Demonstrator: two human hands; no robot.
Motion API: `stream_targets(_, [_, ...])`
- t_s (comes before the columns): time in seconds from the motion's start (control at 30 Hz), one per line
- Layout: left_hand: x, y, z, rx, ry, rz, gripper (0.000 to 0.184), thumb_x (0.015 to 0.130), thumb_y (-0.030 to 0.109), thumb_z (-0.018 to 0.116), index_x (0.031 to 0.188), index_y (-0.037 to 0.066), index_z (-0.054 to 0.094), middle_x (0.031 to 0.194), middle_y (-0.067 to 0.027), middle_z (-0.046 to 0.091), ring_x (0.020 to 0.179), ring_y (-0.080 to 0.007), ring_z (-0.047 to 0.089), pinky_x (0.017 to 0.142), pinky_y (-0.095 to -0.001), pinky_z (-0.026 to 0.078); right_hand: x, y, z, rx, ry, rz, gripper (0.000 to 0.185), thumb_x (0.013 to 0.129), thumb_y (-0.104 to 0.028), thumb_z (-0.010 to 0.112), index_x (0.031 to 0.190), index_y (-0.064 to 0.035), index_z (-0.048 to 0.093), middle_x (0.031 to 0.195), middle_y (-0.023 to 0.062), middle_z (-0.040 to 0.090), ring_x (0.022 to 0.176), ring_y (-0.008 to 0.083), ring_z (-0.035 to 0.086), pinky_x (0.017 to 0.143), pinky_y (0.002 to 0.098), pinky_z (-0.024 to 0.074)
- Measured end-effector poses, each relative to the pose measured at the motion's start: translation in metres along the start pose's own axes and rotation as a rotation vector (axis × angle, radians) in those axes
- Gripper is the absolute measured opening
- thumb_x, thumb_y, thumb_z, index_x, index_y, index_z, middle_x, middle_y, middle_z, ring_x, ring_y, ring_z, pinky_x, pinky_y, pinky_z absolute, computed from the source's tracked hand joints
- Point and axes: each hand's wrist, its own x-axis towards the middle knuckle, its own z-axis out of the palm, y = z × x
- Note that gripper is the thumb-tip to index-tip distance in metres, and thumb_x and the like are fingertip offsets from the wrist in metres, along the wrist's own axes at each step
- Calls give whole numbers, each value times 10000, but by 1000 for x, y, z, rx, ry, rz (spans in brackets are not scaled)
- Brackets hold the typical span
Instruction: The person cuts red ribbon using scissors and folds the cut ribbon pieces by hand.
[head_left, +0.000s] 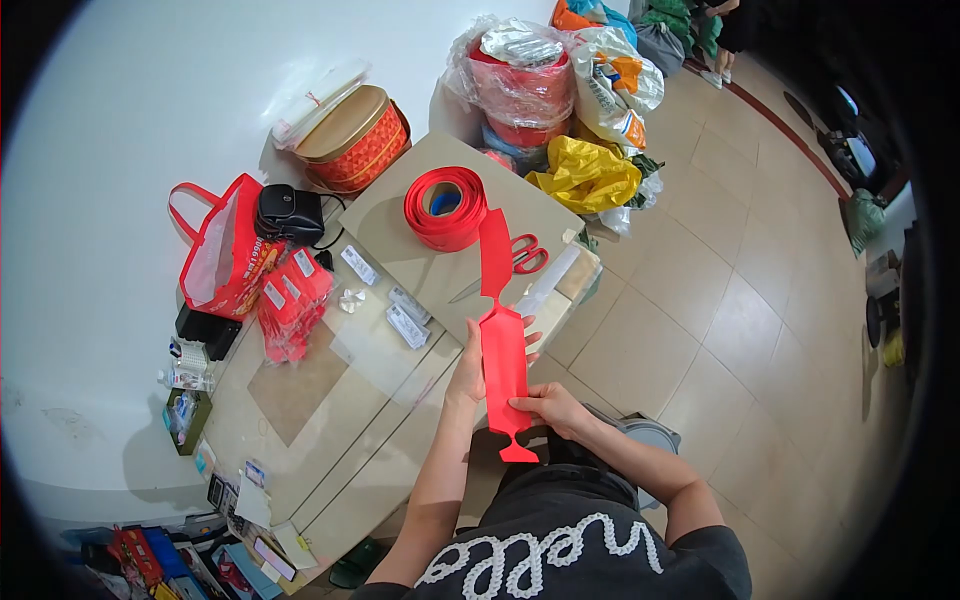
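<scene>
A long red strip (505, 355), narrowed at intervals, runs from the red roll (445, 208) on the table toward my body. My left hand (472, 362) is behind and beside the strip's middle, with fingers showing past its right edge. Lower down, my right hand (548, 406) pinches the strip's right edge between thumb and fingers. The strip's free end hangs just below my right hand. Red-handled scissors (528, 254) lie on the table to the right of the strip, their blades passing partly under it.
Labelled packets (408, 325) and red packs (295, 295) lie on the table (400, 440). Behind are a red bag (225, 245), a black case (290, 214), a round box (355, 140) and a plastic-wrapped bundle (520, 85). A person (722, 50) stands far off.
</scene>
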Motion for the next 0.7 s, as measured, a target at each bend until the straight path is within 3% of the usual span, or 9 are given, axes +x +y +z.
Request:
stream_targets(0.03, [1, -1, -5, 5, -31, -1, 598, 910, 490, 377, 1377, 132, 271, 1334, -158, 400, 1170, -328, 453, 911, -456, 438, 1, 0, 0, -3, -5, 2, 192, 850, -115, 602, 957, 42, 629, 839, 101, 658, 700, 151, 645, 641, 268, 542])
stream_targets(0.23, [0, 1, -1, 157, 24, -11, 558, 895, 327, 521, 1361, 130, 284, 1301, -173, 427, 1112, -307, 489, 874, -425, 468, 0, -10, 2, 37, -13, 23, 221, 843, -134, 619, 973, 45, 625, 875, 117, 659, 748, 168, 653, 698, 283, 543])
stream_targets(0.53, [4, 1, 1, 212, 101, -30, 490, 930, 277, 447, 1372, 133, 291, 1224, -156, 502, 974, -235, 547, 813, -390, 486, 0, -10, -2, -32, -18, -33, 248, 851, -169, 609, 974, 46, 626, 887, 106, 660, 751, 172, 652, 665, 281, 531])
stream_targets(0.63, [6, 1, -5, 178, 151, -14, 468, 940, 277, 419, 1367, 127, 305, 1221, -145, 507, 981, -226, 545, 819, -383, 483, -25, -23, -3, -784, 262, -451, 311, 851, -243, 616, 949, 52, 624, 860, 101, 662, 720, 190, 646, 630, 302, 511])
stream_targets(0.67, [6, 3, 0, 216, 180, -14, 451, 947, 269, 394, 1367, 128, 310, 1219, -135, 510, 990, -221, 540, 832, -385, 481, -33, -27, -2, -753, 345, -506, 392, 850, -309, 611, 987, 58, 591, 854, 85, 653, 722, 194, 629, 653, 300, 485])
stream_targets(0.7, [5, 4, 0, 193, 191, -12, 449, 947, 265, 394, 1367, 129, 313, 1219, -133, 510, 992, -221, 538, 835, -387, 481, -28, -20, -7, -598, 281, -489, 402, 853, -319, 607, 1005, 53, 580, 862, 77, 648, 735, 188, 624, 675, 292, 479])
